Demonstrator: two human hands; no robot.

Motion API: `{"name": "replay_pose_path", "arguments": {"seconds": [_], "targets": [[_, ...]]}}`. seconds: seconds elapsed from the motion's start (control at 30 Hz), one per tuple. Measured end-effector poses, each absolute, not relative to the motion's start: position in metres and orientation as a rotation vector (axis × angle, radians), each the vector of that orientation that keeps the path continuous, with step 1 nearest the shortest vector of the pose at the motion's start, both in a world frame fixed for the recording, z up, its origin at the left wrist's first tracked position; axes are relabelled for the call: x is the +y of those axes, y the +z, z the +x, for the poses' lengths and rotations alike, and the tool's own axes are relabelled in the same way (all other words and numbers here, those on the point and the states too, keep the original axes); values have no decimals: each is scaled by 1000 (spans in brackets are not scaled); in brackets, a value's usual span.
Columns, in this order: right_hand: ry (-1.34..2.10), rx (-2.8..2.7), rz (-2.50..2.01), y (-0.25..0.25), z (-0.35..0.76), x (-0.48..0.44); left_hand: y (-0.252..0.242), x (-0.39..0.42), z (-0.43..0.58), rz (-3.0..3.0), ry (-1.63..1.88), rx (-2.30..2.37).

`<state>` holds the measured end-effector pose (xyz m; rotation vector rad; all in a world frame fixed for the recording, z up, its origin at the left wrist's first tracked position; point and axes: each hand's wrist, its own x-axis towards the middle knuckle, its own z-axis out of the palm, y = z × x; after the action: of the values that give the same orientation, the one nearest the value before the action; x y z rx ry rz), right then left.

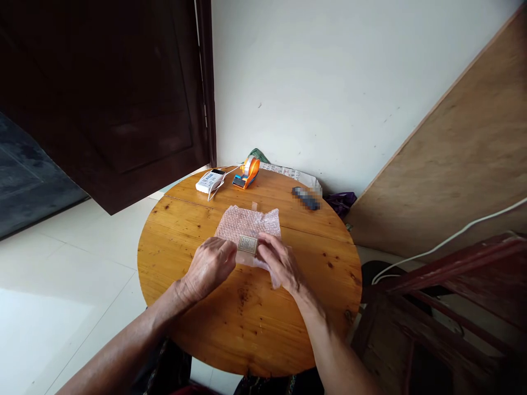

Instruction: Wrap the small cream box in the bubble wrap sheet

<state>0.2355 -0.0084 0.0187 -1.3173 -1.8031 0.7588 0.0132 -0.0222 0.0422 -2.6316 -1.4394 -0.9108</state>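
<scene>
We work at the round wooden table (197, 307). At its middle the bubble wrap sheet (247, 222) lies mostly unfolded, so wrapping looks barely begun. On the sheet's near edge, our left hand (209, 266) and right hand (280, 262) pinch the small box (247, 244).

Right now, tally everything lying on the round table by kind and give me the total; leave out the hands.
Bubble wrap sheet: 1
Small labelled box: 1
Orange tape dispenser: 1
White box with a cord: 1
Dark blurred item: 1
Printed paper at the far edge: 1
Total: 6
</scene>
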Motion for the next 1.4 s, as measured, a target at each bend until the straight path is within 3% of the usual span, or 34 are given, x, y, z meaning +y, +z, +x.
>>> {"name": "replay_pose_path", "arguments": {"seconds": [0.17, 0.33, 0.63, 1.07, 1.13, 1.3, 1.4], "targets": [[988, -1670, -1225, 27, 246, -10, 52, 11, 27, -2709, -874, -1635], [819, -1522, -1504, 18, 236, -7, 45, 23, 28, -2849, -1045, -1761], [663, -1503, -1573, 13, 233, -2, 27, 35, 28, -3013, -1553, -1895], [684, -1585, -1615, 21, 237, -7, 19, 33, 34, -3068, -1766, -2189], [535, -1637, -1632, 19, 236, -8, 20, 31, 34, -3058, -1746, -2172], [-199, -1943, -1479, 28, 225, -21, 26, 28, 36, -2950, -1587, -2164], [-270, -2171, -1299, 34, 215, -28, 29, 28, 38, -2921, -1484, -2171]]}}
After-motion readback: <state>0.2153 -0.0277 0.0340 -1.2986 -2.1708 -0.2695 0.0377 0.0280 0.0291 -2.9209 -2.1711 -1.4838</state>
